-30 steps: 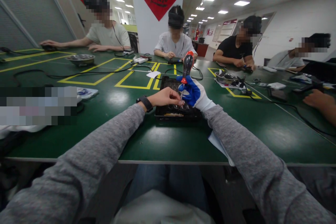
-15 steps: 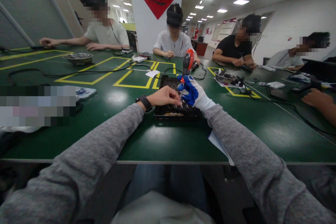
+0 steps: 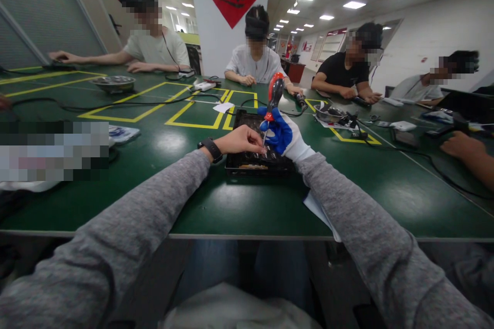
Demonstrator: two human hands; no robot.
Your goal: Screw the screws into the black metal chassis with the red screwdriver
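Counter: from my remote seat I look down on a long green counter (image 3: 231,211) marked with yellow tape (image 3: 193,124) in boxes.
Co-workers: four people sit around the far and right sides; the nearest to straight ahead wears a white top (image 3: 254,64), and one to the right wears a black top (image 3: 345,69). A further hand (image 3: 465,149) reaches in at the right edge, well apart from mine.
Black case: this shallow case (image 3: 278,164) lies on the counter in front of me, under both my hands, with a light brown strip (image 3: 252,167) inside its front edge. I judge the work inside to be partway; my hands block most of the interior, so I cannot tell which parts are finished.
Metal bowls: one (image 3: 113,82) stands far left; another (image 3: 328,113) sits right, beside tangled dark leads. Neither is in the way.
Right hand: my gloved right hand (image 3: 283,133) grips the screwdriver where handle meets shaft.
Left hand: my bare left hand (image 3: 243,140) has its fingers bunched at the shaft's lower end; whether they pinch anything, I cannot tell.
Screwdriver: the red-and-black screwdriver (image 3: 275,91) stands nearly upright, tip down in the case.
Screwdriver tip: hidden by fingers, so I cannot confirm contact; the tool work looks unfinished.
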